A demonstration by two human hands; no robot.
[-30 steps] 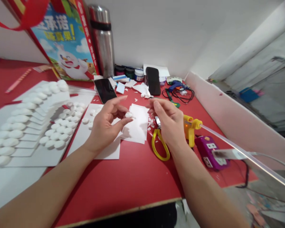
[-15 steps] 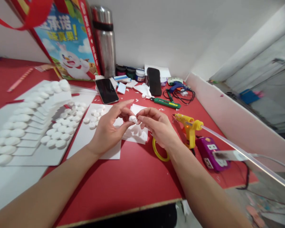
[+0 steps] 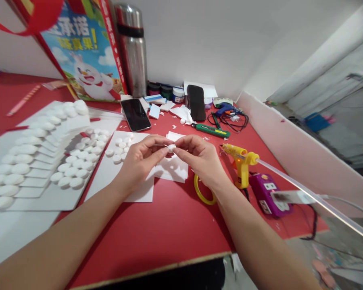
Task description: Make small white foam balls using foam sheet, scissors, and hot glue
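Note:
My left hand and my right hand meet above the red table. Both pinch one small white round piece between their fingertips. Under the hands lie white sheets. A white card just left of my left hand carries several small white rounds. Yellow-handled scissors lie partly hidden under my right wrist. A yellow glue gun stands just right of my right hand.
Fanned white cards with rows of white ovals fill the left. At the back stand a steel flask, a colourful box, two phones, paint jars and a green knife. A purple power strip sits near the right edge.
My right hand came left from beside the glue gun to join my left hand. Both now pinch the white piece that the left hand held alone, and the left fingers have closed.

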